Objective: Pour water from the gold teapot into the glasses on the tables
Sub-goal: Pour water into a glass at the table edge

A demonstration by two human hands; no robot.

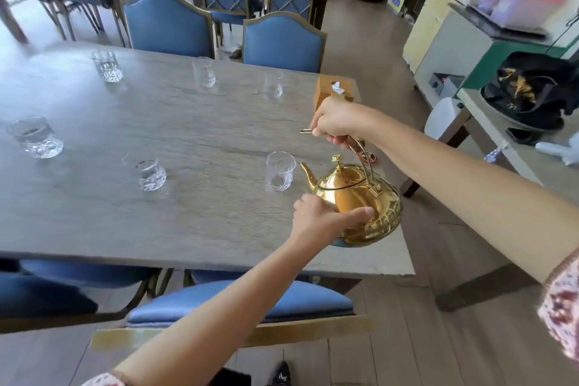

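The gold teapot [354,197] hangs just above the right end of the grey table [175,141], its spout pointing left toward a clear glass [279,171] a short way off. My right hand [336,121] grips the top of the teapot's handle. My left hand [322,218] presses against the pot's front side, thumb across its belly. Several more clear glasses stand on the table: one near the middle front [149,173], one at the left edge [36,137], and three along the far side [107,66], [204,71], [273,84]. I cannot tell how much water any glass holds.
A wooden tissue box [332,92] stands at the table's far right corner. Blue chairs [282,41] line the far side, and another blue chair [241,301] is tucked under the near edge. A side table with a black bag [532,88] stands to the right.
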